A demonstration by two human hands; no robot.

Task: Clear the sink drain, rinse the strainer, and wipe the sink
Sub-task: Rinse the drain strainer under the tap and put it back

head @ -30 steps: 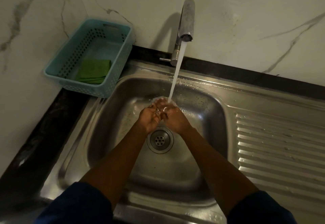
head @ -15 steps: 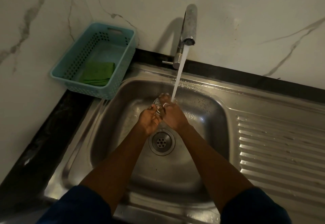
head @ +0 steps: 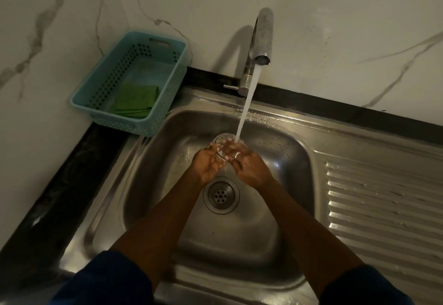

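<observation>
Over the steel sink, my left hand and my right hand together hold a small round metal strainer, tilted, under the running water. The stream from the tap lands on the strainer's right edge and on my right fingers. Most of the strainer is hidden behind my fingers. Below my hands the drain lies uncovered, showing its ring of holes. A folded green cloth lies in the teal basket at the back left.
A ribbed steel draining board runs to the right of the basin. Black counter borders the sink on the left and along the back. White marble wall rises behind and to the left. My dark blue sleeves are at the bottom.
My hands stay under the stream with the strainer; it has turned so more of its round rim shows above my fingers. The view has shifted slightly.
</observation>
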